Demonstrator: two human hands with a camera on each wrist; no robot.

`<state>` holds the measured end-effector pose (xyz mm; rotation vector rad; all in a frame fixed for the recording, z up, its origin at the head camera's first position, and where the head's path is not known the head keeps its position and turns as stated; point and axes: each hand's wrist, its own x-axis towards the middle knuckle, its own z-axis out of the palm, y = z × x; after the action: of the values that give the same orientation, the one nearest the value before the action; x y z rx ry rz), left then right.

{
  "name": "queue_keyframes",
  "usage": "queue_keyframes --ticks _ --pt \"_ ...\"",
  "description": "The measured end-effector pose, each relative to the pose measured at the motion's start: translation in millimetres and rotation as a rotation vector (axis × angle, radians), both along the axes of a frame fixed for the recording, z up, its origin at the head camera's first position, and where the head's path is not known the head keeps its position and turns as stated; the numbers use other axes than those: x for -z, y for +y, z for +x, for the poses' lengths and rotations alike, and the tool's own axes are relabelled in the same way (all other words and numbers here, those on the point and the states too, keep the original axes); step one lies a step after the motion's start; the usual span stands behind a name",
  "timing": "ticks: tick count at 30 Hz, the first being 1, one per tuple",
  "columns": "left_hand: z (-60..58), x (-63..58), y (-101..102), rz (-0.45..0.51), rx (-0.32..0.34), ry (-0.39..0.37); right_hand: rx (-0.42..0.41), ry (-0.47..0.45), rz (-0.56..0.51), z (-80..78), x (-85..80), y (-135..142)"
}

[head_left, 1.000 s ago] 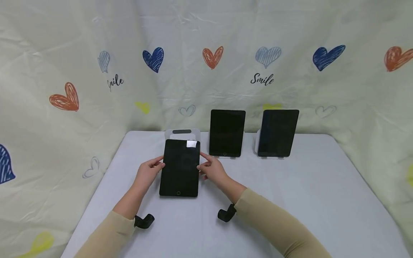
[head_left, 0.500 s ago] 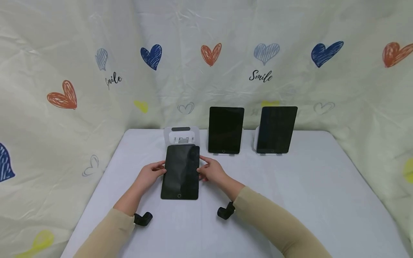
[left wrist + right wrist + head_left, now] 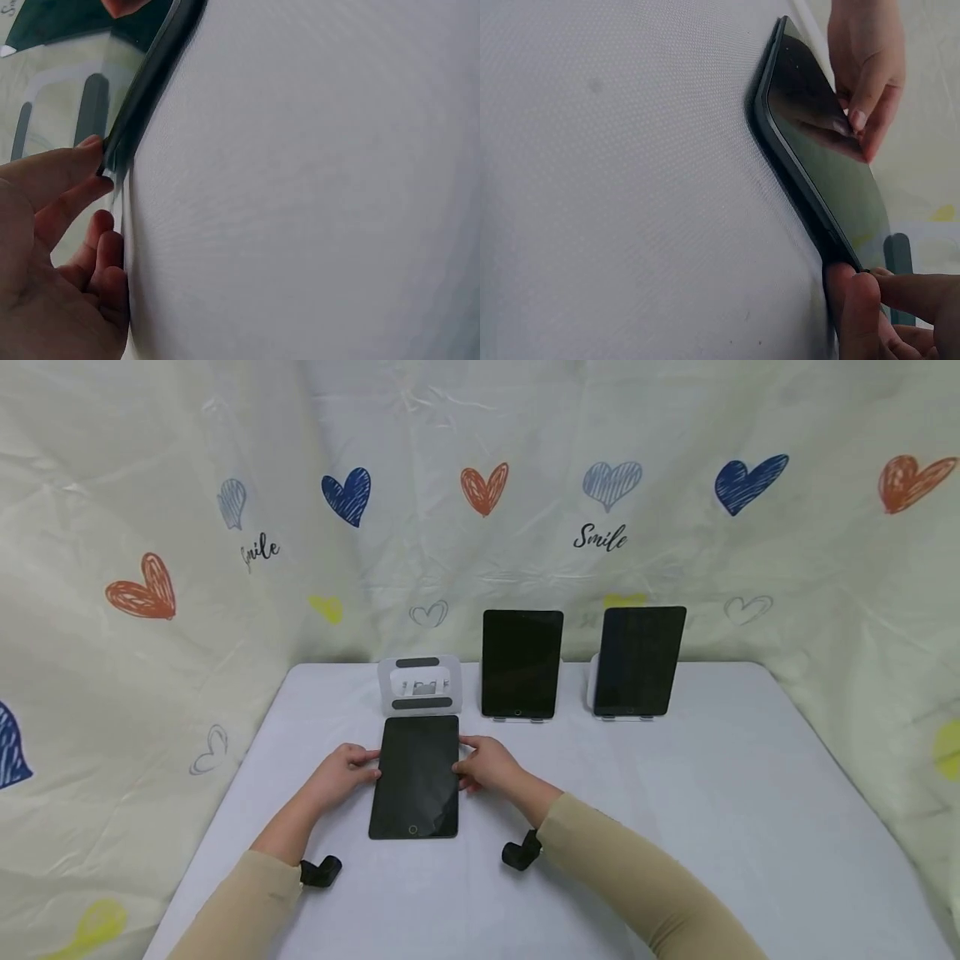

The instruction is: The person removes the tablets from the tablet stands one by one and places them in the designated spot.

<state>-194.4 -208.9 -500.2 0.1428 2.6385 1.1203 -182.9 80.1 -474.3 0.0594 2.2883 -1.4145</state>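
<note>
A black tablet (image 3: 414, 777) with a round home button lies screen up, close over the white table. My left hand (image 3: 341, 777) pinches its left edge between thumb and fingers; in the left wrist view, the tips of that hand (image 3: 64, 225) meet the dark edge. On the opposite side, my right hand (image 3: 489, 766) grips the right edge. The right wrist view shows one finger under the tablet (image 3: 821, 172) and the thumb at its rim. Just behind the tablet is a white tablet stand (image 3: 386, 687) with two dark grey pads, bare of any tablet.
Two more black tablets, one in the middle (image 3: 522, 664) and one further right (image 3: 639, 660), lean upright on stands at the table's back. A curtain (image 3: 420, 552) with printed hearts hangs behind the white table (image 3: 637, 827). Each wrist wears a black camera mount (image 3: 321, 872).
Both hands have drawn the tablet toward me, away from the stand. It now lies lower and flatter, and the stand's lower pad has come into view. The upright tablets stay put.
</note>
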Motion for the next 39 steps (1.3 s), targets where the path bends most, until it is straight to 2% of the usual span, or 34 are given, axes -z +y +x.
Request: queue_keyframes --ticks 8,15,22,26,30,34,39 --pt "0.3 2.6 -4 -0.014 0.022 -0.042 -0.063 -0.009 0.105 1.4 -0.7 -2" --pt "1.1 2.3 -5 -0.053 0.067 -0.031 -0.068 -0.03 0.14 1.5 -0.7 -3" --pt "5.2 -0.8 -6 -0.051 0.104 -0.02 -0.059 -0.034 0.163 7.3 -1.8 -6" --pt "7.4 -4.1 -5 -0.064 0.117 -0.018 -0.105 -0.002 0.207 13.1 -5.3 -9" --pt "10.6 -8.4 -1 -0.086 0.109 -0.017 -0.148 0.053 0.266 17.0 -6.8 -11" --pt "14.4 -11.5 2 -0.102 0.093 -0.016 -0.151 0.079 0.297 16.2 -6.1 -11" --pt "15.9 -13.3 4 -0.107 0.073 -0.017 -0.146 0.07 0.263 11.2 -5.6 -9"
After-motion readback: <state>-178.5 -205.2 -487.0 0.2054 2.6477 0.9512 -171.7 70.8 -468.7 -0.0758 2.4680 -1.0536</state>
